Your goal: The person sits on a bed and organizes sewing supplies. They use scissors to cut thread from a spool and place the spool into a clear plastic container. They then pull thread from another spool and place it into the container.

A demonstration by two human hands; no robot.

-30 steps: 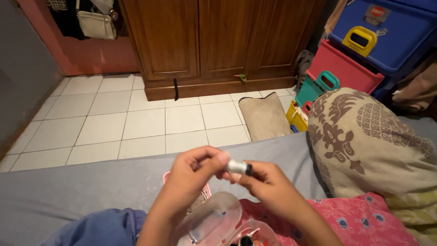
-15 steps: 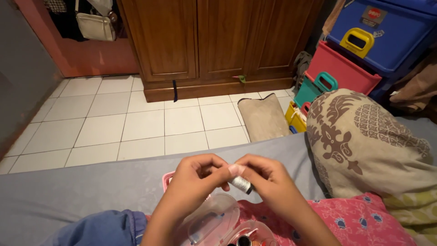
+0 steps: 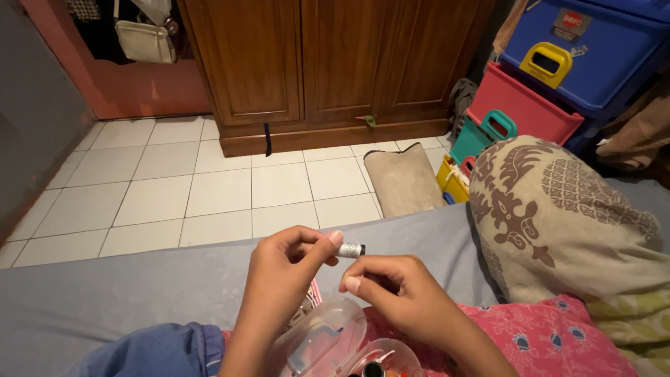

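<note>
My left hand [image 3: 283, 269] pinches a small spool of dark thread with white ends [image 3: 351, 249] between thumb and fingertips, held up over the grey bed sheet [image 3: 125, 293]. Just below and to the right, my right hand [image 3: 398, 293] has its fingers curled and pinched together, close to the spool; whether a thread end is between them cannot be made out. Under both hands lies an open clear plastic sewing box [image 3: 328, 338] with more spools inside, resting on a pink flowered cloth [image 3: 558, 342].
A patterned beige pillow [image 3: 558, 209] lies at the right. Beyond the bed edge is a white tiled floor [image 3: 195, 188], a wooden wardrobe [image 3: 328, 63], a beige mat [image 3: 405, 178], and stacked blue, red and teal plastic bins [image 3: 558, 77]. A bag [image 3: 143, 42] hangs at upper left.
The spool has passed from between both hands to my left fingertips and is raised slightly. My right hand has dropped a little below it, fingers pinched.
</note>
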